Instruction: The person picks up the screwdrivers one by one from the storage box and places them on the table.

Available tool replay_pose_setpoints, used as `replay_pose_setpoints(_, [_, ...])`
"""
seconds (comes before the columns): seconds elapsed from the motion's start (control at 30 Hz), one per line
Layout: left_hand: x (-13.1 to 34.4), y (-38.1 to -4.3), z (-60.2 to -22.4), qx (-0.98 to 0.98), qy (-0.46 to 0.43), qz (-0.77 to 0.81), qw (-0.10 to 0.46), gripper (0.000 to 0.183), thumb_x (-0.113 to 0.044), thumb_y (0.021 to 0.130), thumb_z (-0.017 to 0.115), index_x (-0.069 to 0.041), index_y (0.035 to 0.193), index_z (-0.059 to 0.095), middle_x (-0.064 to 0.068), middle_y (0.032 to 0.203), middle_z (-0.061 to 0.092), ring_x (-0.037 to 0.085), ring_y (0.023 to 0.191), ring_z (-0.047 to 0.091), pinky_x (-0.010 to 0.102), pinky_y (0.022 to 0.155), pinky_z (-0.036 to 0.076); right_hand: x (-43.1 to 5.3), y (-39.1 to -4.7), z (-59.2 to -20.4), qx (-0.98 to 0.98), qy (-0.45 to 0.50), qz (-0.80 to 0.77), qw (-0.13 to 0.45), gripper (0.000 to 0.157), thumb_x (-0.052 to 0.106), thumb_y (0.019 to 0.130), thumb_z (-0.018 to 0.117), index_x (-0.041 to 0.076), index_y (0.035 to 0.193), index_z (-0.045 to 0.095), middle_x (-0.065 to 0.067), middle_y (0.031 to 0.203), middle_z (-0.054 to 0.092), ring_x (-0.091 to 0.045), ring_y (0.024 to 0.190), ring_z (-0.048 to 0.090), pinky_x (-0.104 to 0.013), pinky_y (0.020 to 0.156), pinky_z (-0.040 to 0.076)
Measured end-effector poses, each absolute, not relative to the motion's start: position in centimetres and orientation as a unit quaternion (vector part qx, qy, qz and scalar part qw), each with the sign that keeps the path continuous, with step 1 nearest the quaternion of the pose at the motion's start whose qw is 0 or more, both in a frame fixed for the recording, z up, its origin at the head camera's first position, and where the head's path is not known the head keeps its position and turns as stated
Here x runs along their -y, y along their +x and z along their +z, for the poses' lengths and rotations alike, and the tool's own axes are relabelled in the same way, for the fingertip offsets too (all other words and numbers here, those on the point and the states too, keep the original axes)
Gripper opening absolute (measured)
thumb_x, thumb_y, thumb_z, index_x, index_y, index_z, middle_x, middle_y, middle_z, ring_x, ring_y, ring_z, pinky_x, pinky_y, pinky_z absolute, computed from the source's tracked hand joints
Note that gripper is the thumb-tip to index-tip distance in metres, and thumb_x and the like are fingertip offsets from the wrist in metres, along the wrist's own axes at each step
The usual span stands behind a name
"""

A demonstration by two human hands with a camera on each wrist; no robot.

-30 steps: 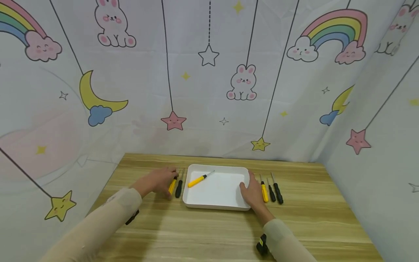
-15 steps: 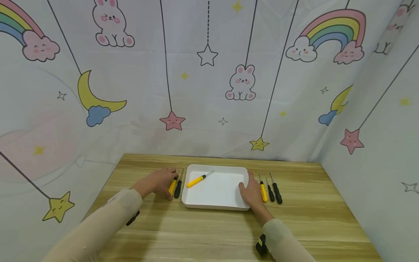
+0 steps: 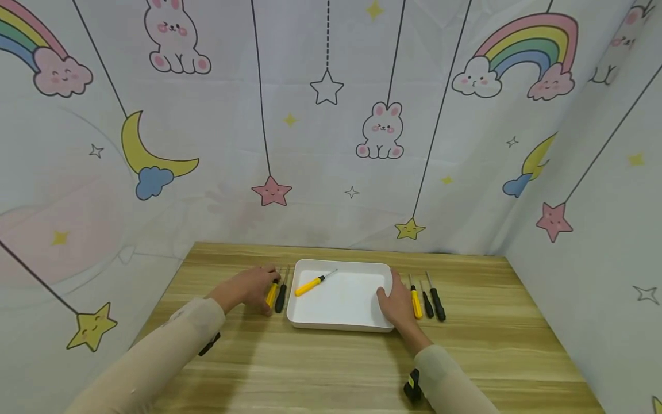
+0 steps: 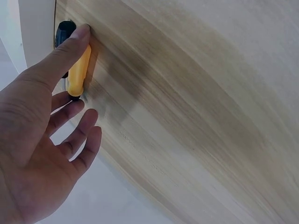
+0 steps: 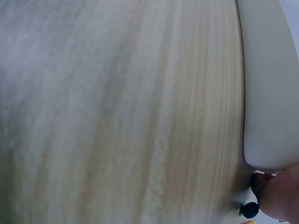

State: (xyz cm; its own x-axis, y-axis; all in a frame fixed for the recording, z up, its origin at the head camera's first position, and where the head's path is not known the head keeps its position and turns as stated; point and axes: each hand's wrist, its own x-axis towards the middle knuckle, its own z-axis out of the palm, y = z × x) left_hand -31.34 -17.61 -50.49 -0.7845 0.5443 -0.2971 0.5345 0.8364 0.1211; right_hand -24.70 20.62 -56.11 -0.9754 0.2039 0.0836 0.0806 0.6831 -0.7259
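Note:
At the left of the white tray (image 3: 341, 329), my left hand (image 3: 252, 287) pinches a yellow-handled screwdriver (image 3: 271, 293) that lies on the table. In the left wrist view, the thumb lies at one end of its yellow handle (image 4: 78, 70) and fingertips touch the dark collar. A black-handled screwdriver (image 3: 281, 299) lies just beside it. Another yellow-handled screwdriver (image 3: 310, 286) rests inside the tray, slanted. My right hand (image 3: 397, 305) grips the tray's right wall, thumb on the inner side, its other fingers mostly hidden. In the right wrist view the tray wall (image 5: 271, 88) rises beside the hand.
Right of the tray lie a yellow-handled screwdriver (image 3: 416, 303), a small black screwdriver (image 3: 428, 306) and a longer black screwdriver (image 3: 438, 305). The wooden table (image 3: 310, 368) meets a printed cloth (image 3: 331, 224) at the back. Black devices are strapped at both wrists.
The head view has shifted very slightly. Both hands, the tray and the screwdrivers stay in the same places relative to one another.

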Motion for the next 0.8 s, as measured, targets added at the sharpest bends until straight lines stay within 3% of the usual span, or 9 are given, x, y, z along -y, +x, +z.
replay_pose_setpoints(0.5, [17.7,-31.2,-50.2,-0.944,0.273,0.03,0.181,0.1,-0.048,0.077,0.095,-0.007,0.156,0.05,0.02,0.16,0.043,0.049,0.142,0.045,0.064,0.113,0.044,-20.8,-24.9,-56.3,0.914,-0.081,0.39,0.077,0.07,0.019,0.103,0.06,0.0,0.164,0.03,-0.03,0.159,0.045,-0.05,0.145,0.044,-0.063,0.12,0.036])
replay_pose_setpoints(0.8, [17.8,-31.4,-49.4,-0.943,0.274,0.053,0.179,0.104,-0.05,0.074,0.096,-0.006,0.156,0.049,0.021,0.157,0.044,0.045,0.138,0.051,0.062,0.112,0.046,-20.7,-24.7,-56.1,0.914,-0.082,0.391,0.075,0.071,0.019,0.103,0.06,0.0,0.164,0.03,-0.03,0.16,0.044,-0.05,0.145,0.044,-0.063,0.12,0.035])
